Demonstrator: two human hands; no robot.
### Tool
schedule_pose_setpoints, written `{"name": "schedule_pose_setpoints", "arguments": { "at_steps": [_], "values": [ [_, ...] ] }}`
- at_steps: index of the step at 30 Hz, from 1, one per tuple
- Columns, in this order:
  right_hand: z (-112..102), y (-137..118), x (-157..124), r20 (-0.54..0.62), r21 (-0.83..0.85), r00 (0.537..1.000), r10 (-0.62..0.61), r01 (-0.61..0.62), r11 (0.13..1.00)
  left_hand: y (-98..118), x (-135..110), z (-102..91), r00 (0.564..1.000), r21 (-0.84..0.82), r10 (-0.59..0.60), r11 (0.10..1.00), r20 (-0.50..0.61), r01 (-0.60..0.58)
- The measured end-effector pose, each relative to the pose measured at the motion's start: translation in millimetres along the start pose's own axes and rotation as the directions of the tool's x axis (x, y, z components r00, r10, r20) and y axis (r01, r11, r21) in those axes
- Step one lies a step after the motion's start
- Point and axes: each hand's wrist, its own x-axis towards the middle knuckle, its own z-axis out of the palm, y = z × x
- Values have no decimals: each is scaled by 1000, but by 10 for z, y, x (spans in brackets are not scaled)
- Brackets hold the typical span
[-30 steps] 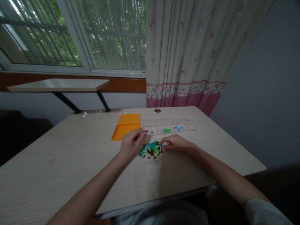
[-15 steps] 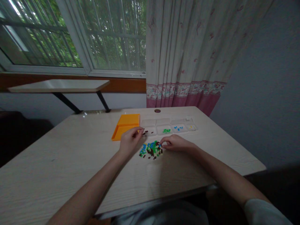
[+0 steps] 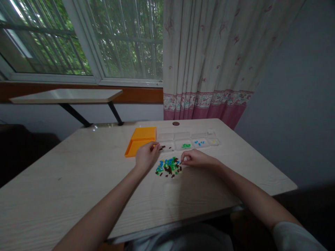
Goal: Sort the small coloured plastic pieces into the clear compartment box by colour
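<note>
A loose pile of small building bricks (image 3: 169, 167) in brown, green, blue, yellow and cream lies on the table. My left hand (image 3: 146, 154) is closed in a pinch at the leftmost clear box (image 3: 171, 149), which has a few brown bricks (image 3: 163, 147) inside. What its fingertips hold, if anything, is too small to make out. At the pile's right edge, my right hand (image 3: 194, 158) pinches a tiny dark brown brick between thumb and forefinger. Green bricks (image 3: 186, 146), blue bricks (image 3: 199, 143) and yellow bricks (image 3: 213, 141) sit in separate clear boxes to the right.
An open orange case (image 3: 142, 133) stands left of the clear boxes, close behind my left hand. A raised shelf (image 3: 68, 94) on black legs is at the table's back left. Beyond the wooden table (image 3: 91, 184) are a window, a curtain (image 3: 199, 62) and a wall.
My right hand has shifted slightly up and away from the pile, with a small dark brick at its fingertips. My left hand has barely moved by the brown bricks' box.
</note>
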Motion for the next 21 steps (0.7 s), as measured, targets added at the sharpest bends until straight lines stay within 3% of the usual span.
{"name": "schedule_pose_setpoints", "arguments": {
  "at_steps": [4,10,21],
  "values": [
    [-8,8,-6,-55,110,998,-24,30,993,15,-49,0,986,-135,152,981,69,-142],
    [76,-9,23,-213,163,977,-9,44,986,256,-220,-2,876,-275,402,903,267,-331],
    [153,-106,42,-343,21,934,-104,118,993,349,-264,7,879,-271,411,899,244,-345]
  ]
}}
